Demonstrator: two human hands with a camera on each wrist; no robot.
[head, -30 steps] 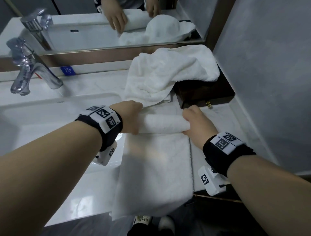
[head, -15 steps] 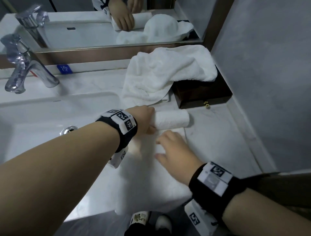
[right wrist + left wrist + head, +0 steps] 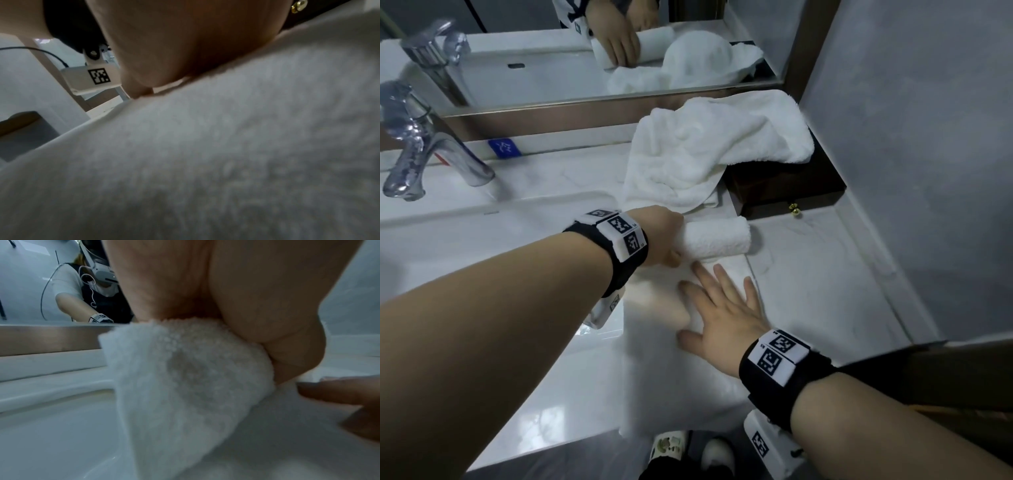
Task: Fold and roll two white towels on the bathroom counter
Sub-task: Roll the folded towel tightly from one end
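the left hand (image 3: 664, 236) grips the left end of the rolled part (image 3: 717, 238) of the white towel (image 3: 681, 377) at the middle of the tabletop (image 3: 825, 274). the right hand (image 3: 722, 315) lies flat, fingers spread, on the unrolled part at 6 o'clock of the roll. the second towel (image 3: 715, 147) sits crumpled at 12 o'clock, draped over a dark box (image 3: 791, 185).

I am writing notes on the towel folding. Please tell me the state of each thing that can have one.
Rolled towel: partly rolled, the rest flat on the counter.
Second towel: unfolded, crumpled, draped over the dark wooden box.
Left hand: grips the left end of the roll.
Right hand: fingers straight, flat on the unrolled part.
Faucet: no water seen running.
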